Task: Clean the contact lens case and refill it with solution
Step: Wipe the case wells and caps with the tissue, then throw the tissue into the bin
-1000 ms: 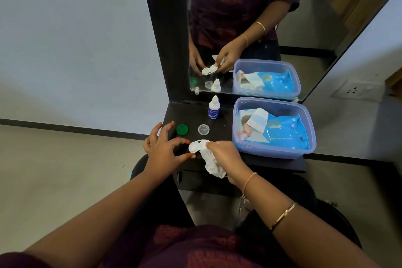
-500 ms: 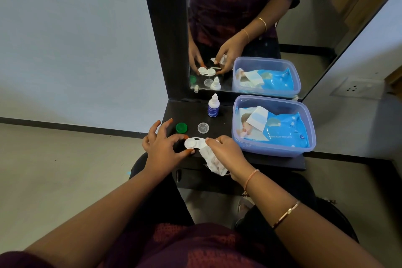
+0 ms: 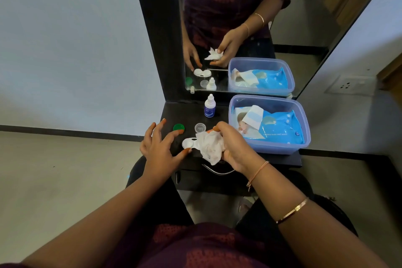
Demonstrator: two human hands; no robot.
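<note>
subject: lens case (image 3: pixel 188 143), white, two wells. it lay flat on the dark shelf (image 3: pixel 174 111) just below the centre of the frame. the left well was open and in plain view; the right well was covered by a crumpled white wipe (image 3: pixel 212 147).

left hand (image 3: pixel 159 148): left of centre, fingers spread and nearly straight, gripping nothing. the thumb tip met the lower left edge of the case. the forefinger tip lay just beside a green cap (image 3: pixel 178 127), which sat flat on the shelf above and left of the case.

right hand (image 3: pixel 236 148): right of centre, fingers curled round the wipe and bunching it against the right end of the case. whether the fingers themselves touched the case could not be told, as the wipe hid that part.

a clear cap (image 3: pixel 200 127) sat on the shelf just above the case, between the green cap and the right hand. a small bottle (image 3: pixel 210 106) with a white top and blue label stood upright further up the frame, close to the foot of the mirror (image 3: pixel 304 28).

a clear tub (image 3: pixel 304 137) stood at the right end of the shelf, holding a blue pack of wet wipes (image 3: pixel 276 130) with its flap lifted.

the right forearm carried a gold bangle (image 3: pixel 292 211), lower right.
</note>
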